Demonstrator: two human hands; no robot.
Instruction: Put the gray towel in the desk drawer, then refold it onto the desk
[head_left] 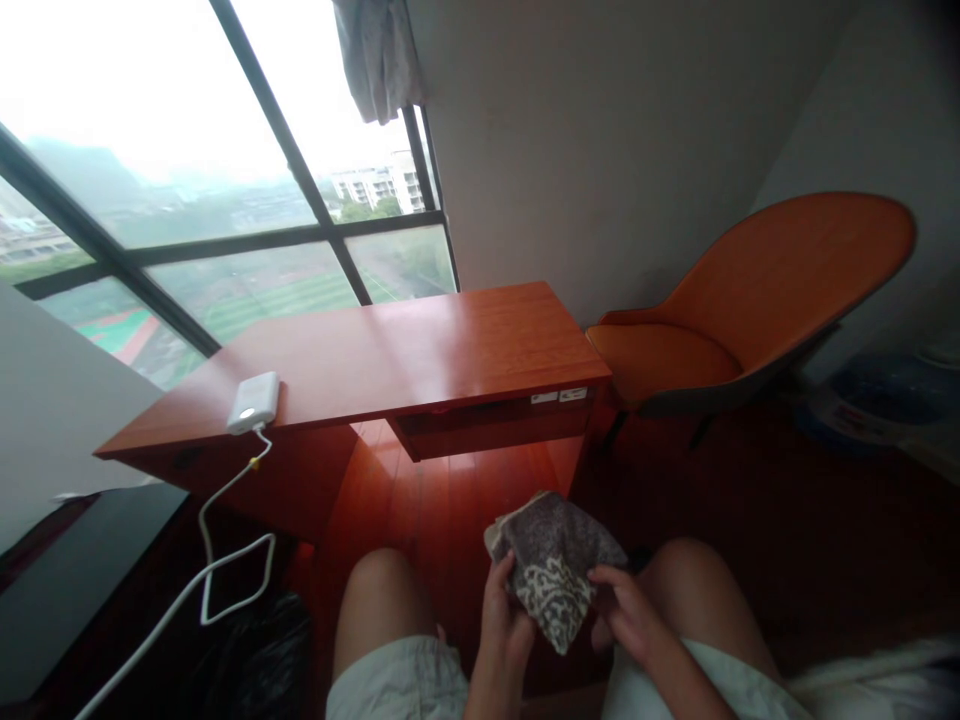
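Observation:
A folded grey cloth (559, 545) with a pale scroll pattern on its lower corner hangs between my two hands, above my lap. My left hand (508, 605) grips its left edge, thumb on top and fingers beneath. On the other side my right hand (621, 605) pinches the right edge, its thumb lying on the patterned part. The cloth's lower corner points down toward me, and a beige layer shows along its upper left. The fingers under the cloth are partly hidden.
Ahead stands a reddish wooden desk (450, 350) beneath a window. A white power bank (254, 402) with a white cable (206, 570) sits on its left end. An orange chair (795, 290) is at the right. A black plastic bag (277, 650) lies at lower left.

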